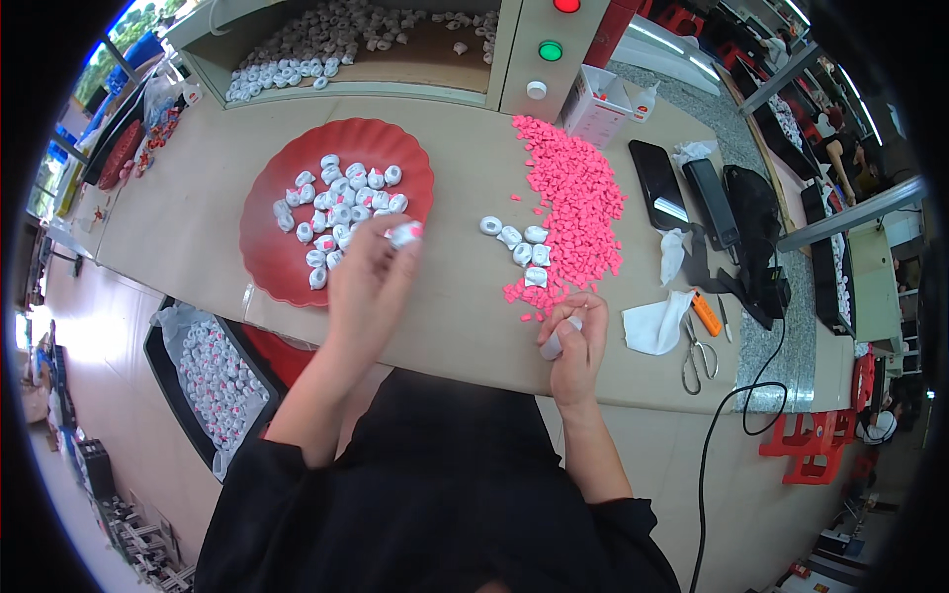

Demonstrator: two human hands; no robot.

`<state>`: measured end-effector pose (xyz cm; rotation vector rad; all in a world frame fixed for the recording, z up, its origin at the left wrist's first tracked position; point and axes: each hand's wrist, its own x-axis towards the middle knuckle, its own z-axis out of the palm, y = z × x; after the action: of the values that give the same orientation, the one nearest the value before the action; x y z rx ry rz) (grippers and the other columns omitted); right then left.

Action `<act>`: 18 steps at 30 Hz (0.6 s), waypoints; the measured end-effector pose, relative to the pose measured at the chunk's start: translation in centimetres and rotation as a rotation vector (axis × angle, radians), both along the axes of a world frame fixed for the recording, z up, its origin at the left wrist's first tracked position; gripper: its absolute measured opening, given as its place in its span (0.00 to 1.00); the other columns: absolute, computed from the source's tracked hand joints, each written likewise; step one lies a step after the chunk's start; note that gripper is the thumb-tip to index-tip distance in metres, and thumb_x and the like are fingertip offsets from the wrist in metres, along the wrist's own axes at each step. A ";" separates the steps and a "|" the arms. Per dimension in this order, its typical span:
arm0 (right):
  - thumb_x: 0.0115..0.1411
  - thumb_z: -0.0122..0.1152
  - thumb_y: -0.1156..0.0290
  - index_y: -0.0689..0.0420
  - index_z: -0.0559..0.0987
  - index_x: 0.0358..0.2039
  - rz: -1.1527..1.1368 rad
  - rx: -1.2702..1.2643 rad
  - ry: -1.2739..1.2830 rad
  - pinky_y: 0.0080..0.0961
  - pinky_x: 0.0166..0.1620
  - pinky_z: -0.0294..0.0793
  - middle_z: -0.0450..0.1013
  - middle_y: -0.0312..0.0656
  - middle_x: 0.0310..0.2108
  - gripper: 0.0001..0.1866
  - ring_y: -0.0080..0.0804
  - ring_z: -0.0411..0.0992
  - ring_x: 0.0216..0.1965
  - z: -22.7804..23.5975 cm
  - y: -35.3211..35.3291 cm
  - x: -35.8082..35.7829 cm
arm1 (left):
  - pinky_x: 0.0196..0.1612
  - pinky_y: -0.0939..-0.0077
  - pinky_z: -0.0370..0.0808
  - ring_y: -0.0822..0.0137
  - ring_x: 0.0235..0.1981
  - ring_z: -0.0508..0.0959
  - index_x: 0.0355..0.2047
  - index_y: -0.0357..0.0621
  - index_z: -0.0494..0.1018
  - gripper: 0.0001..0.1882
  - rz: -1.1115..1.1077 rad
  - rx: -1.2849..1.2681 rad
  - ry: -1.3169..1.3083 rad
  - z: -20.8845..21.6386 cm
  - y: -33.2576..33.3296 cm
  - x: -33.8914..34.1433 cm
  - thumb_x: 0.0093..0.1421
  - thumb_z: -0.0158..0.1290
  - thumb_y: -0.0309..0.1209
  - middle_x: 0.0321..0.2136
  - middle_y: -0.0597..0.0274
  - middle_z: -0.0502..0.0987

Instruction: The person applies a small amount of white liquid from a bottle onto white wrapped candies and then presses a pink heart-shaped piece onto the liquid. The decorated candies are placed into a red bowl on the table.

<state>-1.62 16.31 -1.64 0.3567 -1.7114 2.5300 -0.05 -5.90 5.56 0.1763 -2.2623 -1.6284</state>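
Note:
My left hand is closed on a small white piece with pink spots, held over the right side of a red scalloped plate. Many similar white pieces lie on that plate. Near the table's front edge, my right hand is closed around a small whitish object, partly hidden by the fingers. Just beyond it, several loose white pieces lie beside a long heap of tiny pink parts.
A cabinet with white pieces inside stands at the back. Rightward lie a phone, a white cloth, scissors and an orange-handled tool. A black tray of pieces sits below the table's left edge. A black cable hangs at right.

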 end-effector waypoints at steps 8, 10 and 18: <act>0.62 0.46 0.67 0.63 0.65 0.43 0.015 -0.033 -0.203 0.20 0.27 0.68 0.67 0.42 0.32 0.14 0.25 0.69 0.27 2.5 -0.2 0.5 | 0.35 0.64 0.71 0.55 0.35 0.73 0.43 0.37 0.68 0.16 -0.034 -0.778 0.167 -0.5 2.4 -3.8 0.54 0.51 0.29 0.35 0.52 0.71; 0.61 0.47 0.68 0.64 0.65 0.45 0.045 -0.093 -0.250 0.21 0.27 0.69 0.67 0.42 0.32 0.15 0.26 0.69 0.28 2.8 0.4 0.2 | 0.37 0.64 0.71 0.54 0.38 0.72 0.42 0.37 0.69 0.15 -0.130 -0.760 0.047 -3.0 4.2 -6.1 0.55 0.49 0.29 0.36 0.51 0.70; 0.54 0.57 0.70 0.64 0.67 0.44 -0.021 -0.002 -0.225 0.22 0.25 0.67 0.69 0.43 0.33 0.18 0.30 0.70 0.28 3.3 1.9 0.5 | 0.35 0.77 0.72 0.67 0.32 0.74 0.41 0.33 0.68 0.14 -0.289 -0.386 -0.078 -4.0 3.6 -4.0 0.53 0.51 0.21 0.33 0.56 0.69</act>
<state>-1.13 18.24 1.65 0.0542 -1.7718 2.6430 -4.03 -2.32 1.55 -0.1953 -2.7103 -1.2869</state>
